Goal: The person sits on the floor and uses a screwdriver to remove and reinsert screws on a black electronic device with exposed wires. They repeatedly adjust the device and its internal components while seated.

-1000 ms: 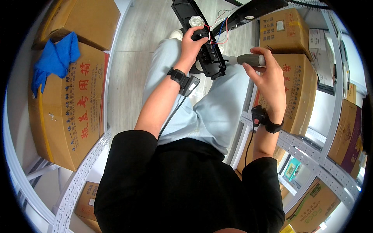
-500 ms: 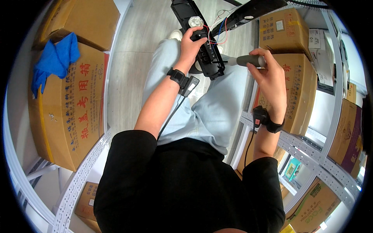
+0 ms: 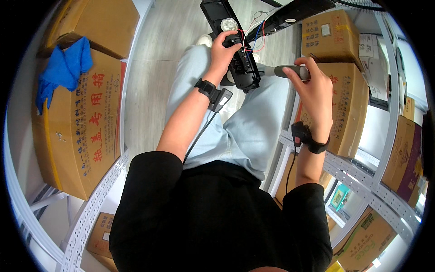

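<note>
A long black plastic housing (image 3: 244,72) lies slanted over my legs. A round whitish part (image 3: 229,24) sits in it, and small components run along its length. My left hand (image 3: 219,59) grips it with thumb and fingers apart across its width. Red, blue and white wires (image 3: 255,38) come out of its right side. To the right, my right hand (image 3: 316,90) is closed round the thick grey handle of a screwdriver (image 3: 294,72), thumb laid along it. The shaft points left at the housing's near end. Whether the tip touches the housing is hard to tell.
A glossy black panel (image 3: 290,17) extends beyond the housing, joined by the wires. Metal shelves with cardboard boxes (image 3: 102,122) flank me; more boxes (image 3: 346,104) stand on the right. A blue cloth (image 3: 68,68) hangs over a left box. Cabled black straps circle both wrists.
My right hand has shifted slightly left, and its thumb has slid forward on the screwdriver handle. The housing's near end has moved a little to the left. My left hand keeps its grip.
</note>
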A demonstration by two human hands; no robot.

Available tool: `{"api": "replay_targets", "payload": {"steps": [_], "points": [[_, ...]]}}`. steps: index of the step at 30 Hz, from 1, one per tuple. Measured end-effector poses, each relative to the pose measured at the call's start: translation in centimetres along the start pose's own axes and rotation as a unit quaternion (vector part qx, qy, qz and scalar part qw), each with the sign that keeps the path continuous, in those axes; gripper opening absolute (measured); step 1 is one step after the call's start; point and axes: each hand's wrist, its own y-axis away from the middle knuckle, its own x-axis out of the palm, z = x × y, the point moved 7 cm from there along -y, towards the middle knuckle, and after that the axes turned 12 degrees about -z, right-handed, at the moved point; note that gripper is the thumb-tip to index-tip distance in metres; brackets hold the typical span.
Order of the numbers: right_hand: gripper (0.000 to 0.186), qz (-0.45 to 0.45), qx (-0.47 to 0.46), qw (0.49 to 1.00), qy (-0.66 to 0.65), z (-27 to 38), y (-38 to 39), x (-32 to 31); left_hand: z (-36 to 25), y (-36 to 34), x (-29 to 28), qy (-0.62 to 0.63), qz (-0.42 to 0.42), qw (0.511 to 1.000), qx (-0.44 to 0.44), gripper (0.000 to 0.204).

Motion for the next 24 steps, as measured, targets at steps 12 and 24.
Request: {"api": "replay_targets", "payload": {"steps": [12, 24], "points": [[0.036, -0.05, -0.025, 0.995, -0.08, -0.6, 0.1, -0.4, -0.1, 0.0, 0.1, -0.003, -0.004, 1.0, -0.013, 0.039], [0.035, -0.033, -0.022, 0.995, -0.095, -1.0, 0.3, -0.6, 0.3, -0.2, -0.1, -0.007, -0.006, 1.0, -0.005, 0.041]]}}
